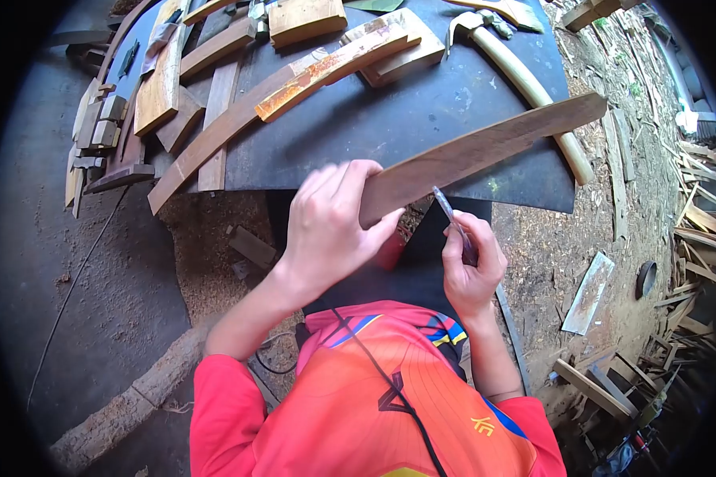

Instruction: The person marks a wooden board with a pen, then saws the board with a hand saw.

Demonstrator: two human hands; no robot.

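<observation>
My left hand (326, 219) is closed around the near end of a long brown wooden board (477, 155), slightly blurred. The board slants up to the right over the front edge of the dark worktable (334, 131), narrowing toward its far end. In my right hand (473, 266) is a thin, grey, blade-like tool (444, 205), pinched between thumb and fingers. Its tip points up and left, just below the board's lower edge. Part of the tool is hidden in my palm.
A hammer (525, 87) lies on the table's right side, under the raised board. A curved wooden piece (239, 131), blocks and offcuts cover the table's left and back. Wood scraps (605, 385) and a log (135, 397) lie on the ground.
</observation>
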